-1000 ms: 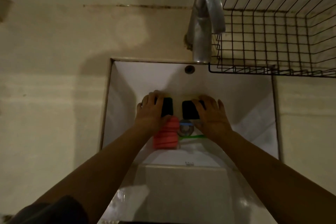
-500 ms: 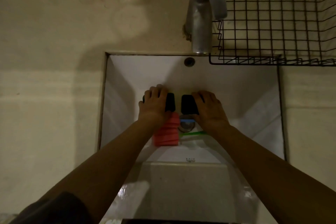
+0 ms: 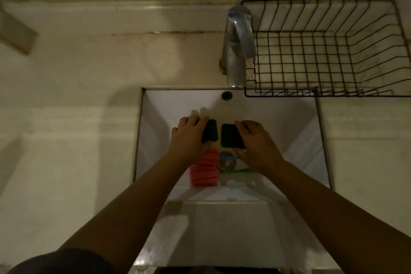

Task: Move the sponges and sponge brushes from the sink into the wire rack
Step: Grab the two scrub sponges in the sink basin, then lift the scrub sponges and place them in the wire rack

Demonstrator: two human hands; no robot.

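Both your hands are down in the sink (image 3: pixel 289 118), just behind the drain (image 3: pixel 226 162). Your left hand (image 3: pixel 189 138) grips one dark sponge (image 3: pixel 211 130); your right hand (image 3: pixel 258 142) grips a second dark sponge (image 3: pixel 230 135). One red ribbed sponge (image 3: pixel 203 168) lies left of the drain, and two thin handles cross it, one blue (image 3: pixel 229 157), one green (image 3: pixel 238 171). The wire rack (image 3: pixel 322 51) sits behind the sink, right of the tap (image 3: pixel 236 46).

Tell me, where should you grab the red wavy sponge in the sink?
Probably by its two long ribbed sides, coming down from above. The red sponge lies flat on the sink floor, its near end free and its far end tucked under the left hand, so start at the near end.
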